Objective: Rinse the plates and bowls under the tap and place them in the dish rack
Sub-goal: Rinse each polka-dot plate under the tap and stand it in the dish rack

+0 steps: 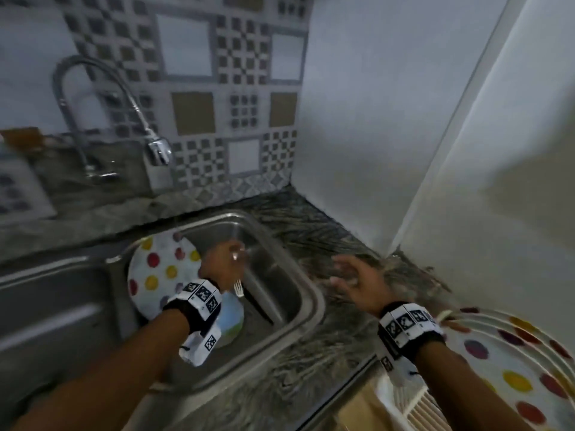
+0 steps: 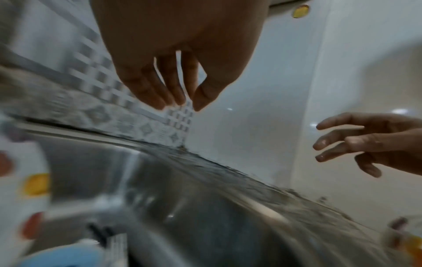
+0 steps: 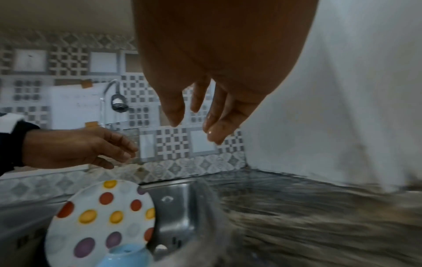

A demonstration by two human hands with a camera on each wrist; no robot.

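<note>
Dim indoor light, heavy motion blur, wide-angle bending at edges.

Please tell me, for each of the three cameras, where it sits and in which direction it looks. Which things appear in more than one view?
Head: worn high, looks down at the sink, tap and counter; shows both forearms, left hand, right hand.
Left wrist: looks along the left hand's fingers over the sink toward the wall corner; right hand enters at right.
Right wrist: looks along the right hand toward the tiles; left hand enters at left.
Shared: the dotted plate in the sink appears in all three.
</note>
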